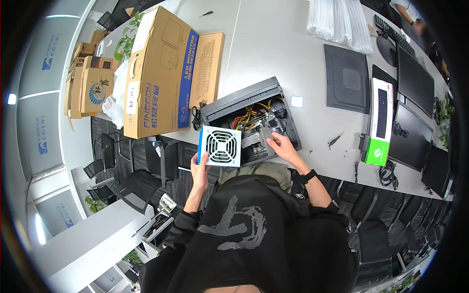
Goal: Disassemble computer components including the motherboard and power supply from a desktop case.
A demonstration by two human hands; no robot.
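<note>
A black computer case (244, 103) lies open on the table in front of me, its inside facing up. My left hand (199, 166) is closed on the edge of a power supply unit (236, 161), silver with a round fan grille and a blue side. That unit is tilted over the case's near left corner and hides part of it. Over the case's right half, the fingers of my right hand (282, 147) pinch at a grey flat piece (266, 138), partly covered by them. Yellow and red cables (250, 114) and metal parts show inside the case.
A tall monitor carton (161, 73) and a flat carton (207, 68) stand left of the case. To the right lie a dark side panel (337, 88), a screwdriver (335, 140), loose screws, a keyboard box (381, 110) and monitors (413, 132). Clear air-cushion packaging (337, 24) lies far right.
</note>
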